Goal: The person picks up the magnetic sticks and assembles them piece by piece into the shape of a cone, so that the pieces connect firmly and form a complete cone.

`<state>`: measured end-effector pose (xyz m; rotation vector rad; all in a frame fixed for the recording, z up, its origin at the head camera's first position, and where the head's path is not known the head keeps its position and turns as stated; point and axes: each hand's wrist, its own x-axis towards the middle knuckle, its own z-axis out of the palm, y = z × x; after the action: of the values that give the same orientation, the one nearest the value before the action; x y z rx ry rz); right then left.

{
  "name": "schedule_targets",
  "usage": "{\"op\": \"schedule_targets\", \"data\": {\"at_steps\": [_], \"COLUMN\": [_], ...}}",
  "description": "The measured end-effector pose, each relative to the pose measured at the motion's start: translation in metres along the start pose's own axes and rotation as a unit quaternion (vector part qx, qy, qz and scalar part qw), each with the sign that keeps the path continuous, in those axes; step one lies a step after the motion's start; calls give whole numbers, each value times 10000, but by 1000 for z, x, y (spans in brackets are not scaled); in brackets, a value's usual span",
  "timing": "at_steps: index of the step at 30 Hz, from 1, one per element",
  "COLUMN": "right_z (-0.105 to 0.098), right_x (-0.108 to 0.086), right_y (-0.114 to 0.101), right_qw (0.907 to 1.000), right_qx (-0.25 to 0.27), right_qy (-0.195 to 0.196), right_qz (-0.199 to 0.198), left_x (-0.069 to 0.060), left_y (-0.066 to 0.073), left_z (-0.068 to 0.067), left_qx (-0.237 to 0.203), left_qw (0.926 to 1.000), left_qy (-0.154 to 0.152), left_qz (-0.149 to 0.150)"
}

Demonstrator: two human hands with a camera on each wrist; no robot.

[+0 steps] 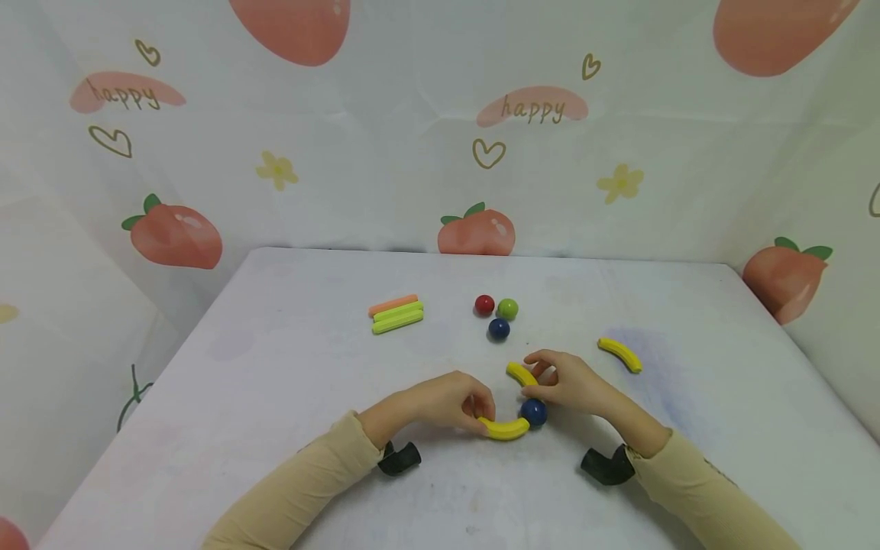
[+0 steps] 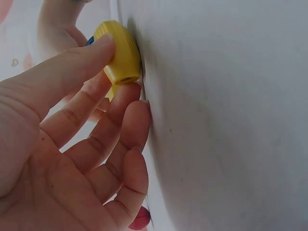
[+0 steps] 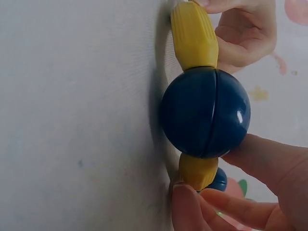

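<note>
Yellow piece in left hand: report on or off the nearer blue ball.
On: right wrist view shows no gap between yellow piece and blue ball.

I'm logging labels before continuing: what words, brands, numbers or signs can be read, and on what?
"happy": left pink patch on the backdrop.
"happy": right pink patch, same backdrop.
Dark mark on the right sleeve: too small to tell if writing.
None visible on the yellow pieces or blue balls.
</note>
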<state>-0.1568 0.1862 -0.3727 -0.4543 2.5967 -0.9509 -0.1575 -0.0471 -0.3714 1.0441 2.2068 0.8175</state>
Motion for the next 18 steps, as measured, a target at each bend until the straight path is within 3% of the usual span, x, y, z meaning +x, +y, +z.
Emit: {"op": "schedule_targets", "data": {"at_steps": [7,11,14,18], "right_z": [-1,-2,-2,-3], "right_x": [1,1,1,0], "right_y": [2,3,2,3], "right_qw": [9999,9998,9998,9998], "right_qx": [-8,38,79,123], "right_qy": [49,5,-41,-90], "right_qz": [-115,-171,-179,-128], "left_x": [1,1,4,13], "left_y": [3,4,1,-6], "left_z": [2,-3,-12,-25], "left_qx": [-33,-122,-125,-8], "left_qw": [10000,9998,9990,9959], "left_qy": [-4,73,276,794], "left_qz": [7,-162,-334,-443]}}
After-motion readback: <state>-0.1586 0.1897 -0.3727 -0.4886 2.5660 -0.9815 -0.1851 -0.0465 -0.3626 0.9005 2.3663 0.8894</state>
